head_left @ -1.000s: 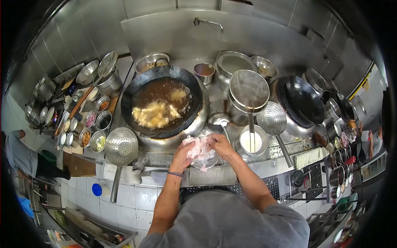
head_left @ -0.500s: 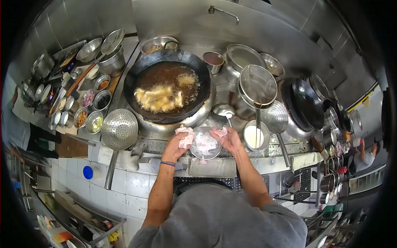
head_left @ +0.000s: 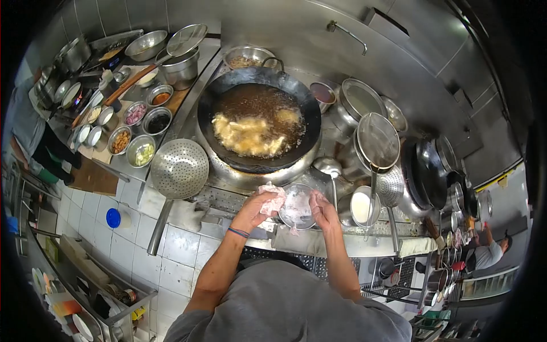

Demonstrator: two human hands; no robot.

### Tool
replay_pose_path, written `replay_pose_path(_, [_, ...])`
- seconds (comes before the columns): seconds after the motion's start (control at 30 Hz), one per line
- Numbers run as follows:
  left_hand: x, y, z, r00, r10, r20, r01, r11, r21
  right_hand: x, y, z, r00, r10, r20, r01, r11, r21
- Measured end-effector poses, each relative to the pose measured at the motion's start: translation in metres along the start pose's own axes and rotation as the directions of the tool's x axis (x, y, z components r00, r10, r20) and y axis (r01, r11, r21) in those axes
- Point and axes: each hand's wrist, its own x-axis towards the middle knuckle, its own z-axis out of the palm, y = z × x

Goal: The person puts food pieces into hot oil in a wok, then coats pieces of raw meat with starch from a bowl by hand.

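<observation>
My left hand [head_left: 256, 210] is closed around a lump of pale pink raw meat [head_left: 274, 200] coated in white powder. It is at the left edge of a metal bowl [head_left: 298, 186], which contains white powder [head_left: 297, 210]. At the bowl's right side is my right hand [head_left: 325, 212], its fingers bent together and whitened at the tips. What they pinch, if anything, I cannot make out. Behind the bowl, pale battered pieces [head_left: 246, 135] fry in bubbling brown oil in a large black wok [head_left: 212, 97].
A perforated strainer [head_left: 179, 169] lies left of the wok. On the right are a ladle [head_left: 327, 166], a container of white liquid [head_left: 361, 207] and a mesh skimmer [head_left: 378, 141]. Small ingredient bowls [head_left: 135, 114] stand at far left. Other people [head_left: 487, 255] are at both sides.
The view has swung, shifting the wok and counter right in the picture. My left hand has turned inward with its meat. The pink piece visible in my right hand before no longer shows clearly.
</observation>
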Motion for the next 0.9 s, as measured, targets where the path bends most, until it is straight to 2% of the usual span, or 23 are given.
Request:
replay_pose_path(0.13, [-0.002, 0.010, -0.006, 0.998, -0.036, 0.055, 0.032, 0.997, 0.068, -0.014, 0.016, 0.003, 0.999, -0.043, 0.007, 0.043, 0.995, -0.092])
replay_pose_path(0.23, [-0.007, 0.015, -0.003, 0.999, -0.045, 0.005, 0.044, 0.995, 0.090, -0.037, 0.029, 0.028, 0.999, 0.005, -0.049, -0.014, 0.983, -0.185])
replay_pose_path(0.33, [-0.009, 0.017, -0.007, 0.998, -0.062, 0.007, 0.061, 0.993, 0.101, -0.032, 0.025, 0.007, 0.988, 0.003, 0.154, 0.031, 0.975, -0.219])
replay_pose_path(0.4, [-0.009, 0.015, -0.014, 0.995, -0.079, 0.067, 0.073, 0.994, 0.088, -0.047, 0.022, 0.039, 0.988, -0.152, 0.036, 0.153, 0.906, -0.394])
replay_pose_path(0.43, [-0.010, 0.014, -0.018, 0.992, -0.081, 0.092, 0.074, 0.994, 0.080, -0.054, 0.021, 0.059, 0.973, -0.230, -0.007, 0.198, 0.853, -0.483])
replay_pose_path(0.47, [-0.015, 0.013, -0.020, 0.994, -0.071, 0.087, 0.065, 0.995, 0.074, -0.055, 0.019, 0.076, 0.935, -0.353, 0.028, 0.291, 0.722, -0.628])
replay_pose_path(0.53, [-0.025, 0.011, -0.023, 0.996, -0.045, 0.074, 0.040, 0.997, 0.067, -0.047, 0.012, 0.116, 0.816, -0.550, 0.178, 0.427, 0.366, -0.826])
replay_pose_path(0.57, [-0.026, 0.006, -0.028, 0.990, -0.005, 0.140, 0.002, 1.000, 0.019, -0.041, 0.009, 0.143, 0.775, -0.572, 0.269, 0.486, 0.267, -0.832])
replay_pose_path(0.6, [-0.030, 0.006, -0.030, 0.991, 0.017, 0.130, -0.019, 1.000, 0.019, -0.031, 0.004, 0.170, 0.728, -0.586, 0.356, 0.539, 0.168, -0.826])
replay_pose_path(0.67, [-0.040, 0.003, -0.031, 0.992, 0.050, 0.113, -0.053, 0.998, 0.022, 0.027, -0.008, 0.197, 0.657, -0.598, 0.459, 0.541, -0.049, -0.840])
replay_pose_path(0.73, [-0.047, -0.002, -0.032, 0.994, 0.089, 0.070, -0.090, 0.996, 0.004, 0.074, -0.009, 0.236, 0.810, -0.413, 0.417, 0.476, 0.047, -0.878])
replay_pose_path(0.8, [-0.051, 0.002, -0.033, 0.991, 0.131, 0.034, -0.131, 0.991, 0.006, 0.138, -0.020, 0.254, 0.938, -0.190, 0.289, 0.333, 0.272, -0.903])
replay_pose_path(0.83, [-0.063, 0.012, -0.027, 0.991, 0.130, 0.016, -0.131, 0.989, 0.075, 0.160, -0.024, 0.263, 0.920, -0.228, 0.318, 0.381, 0.331, -0.864])
replay_pose_path(0.9, [-0.074, 0.020, -0.021, 0.986, 0.150, -0.070, -0.143, 0.985, 0.094, 0.169, -0.026, 0.272, 0.881, -0.318, 0.350, 0.463, 0.434, -0.772])
